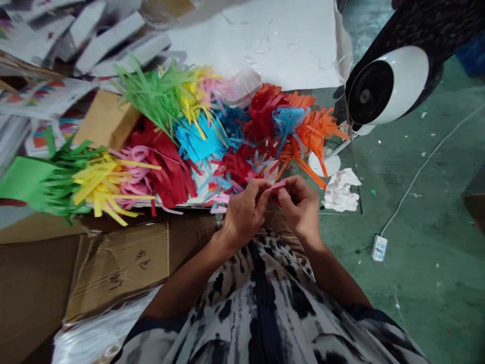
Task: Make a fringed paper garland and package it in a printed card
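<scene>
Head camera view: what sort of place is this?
Probably a paper-craft workshop: heaps of fringed coloured paper lie just beyond the pink paper strip held by the left hand and right hand, with flattened cardboard cartons alongside and a worn green-painted floor.

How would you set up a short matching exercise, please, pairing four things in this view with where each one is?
Things:
1. Pink paper strip
2. Crumpled white paper
3. Handwritten cardboard carton
4. Electric fan

Places:
A. Upper right of the view
B. Just right of the right hand
C. Pinched between the left hand and right hand
D. Lower left of the view

Pairs: 1-C, 2-B, 3-D, 4-A
</scene>
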### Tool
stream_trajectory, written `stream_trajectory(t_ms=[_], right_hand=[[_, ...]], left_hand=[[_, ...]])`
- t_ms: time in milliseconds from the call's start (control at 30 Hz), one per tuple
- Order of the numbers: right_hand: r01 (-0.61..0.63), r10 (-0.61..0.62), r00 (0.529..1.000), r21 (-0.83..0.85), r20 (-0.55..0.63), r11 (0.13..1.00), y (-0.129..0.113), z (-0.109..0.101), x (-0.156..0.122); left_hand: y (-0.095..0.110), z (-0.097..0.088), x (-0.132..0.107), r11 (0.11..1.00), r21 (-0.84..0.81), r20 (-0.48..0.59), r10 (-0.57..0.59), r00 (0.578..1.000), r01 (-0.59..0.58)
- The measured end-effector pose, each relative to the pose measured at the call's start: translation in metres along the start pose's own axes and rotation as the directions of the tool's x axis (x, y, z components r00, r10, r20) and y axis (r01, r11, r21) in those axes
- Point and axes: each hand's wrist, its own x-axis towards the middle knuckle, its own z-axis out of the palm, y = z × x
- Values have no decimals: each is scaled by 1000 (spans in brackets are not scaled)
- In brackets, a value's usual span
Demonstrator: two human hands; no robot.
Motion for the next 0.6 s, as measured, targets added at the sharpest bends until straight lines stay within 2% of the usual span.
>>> stream_trajectory(t_ms=[100,167,233,333,433,600], right_hand=[[-5,2,999,-57,-54,998,-2,2,2],[-1,-5,998,-86,-64,996,-3,2,4],[15,-21,998,-94,-56,995,-4,2,6],[77,-78,996,-29,-45,997,-7,2,7],[139,-137,990,54,-44,989,-9,2,3],[162,-167,985,115,39,980,-10,2,-4]], left_hand=[[0,0,0,996,-87,15,14,1000,-13],[1,0,2,971,-235,70,-38,997,53],[3,-2,7,885,-432,139,-125,982,174],[5,-4,17,689,-661,184,-233,955,295],[6,-5,25,607,-728,194,-264,945,319],[6,-5,26,591,-733,223,-257,940,336]])
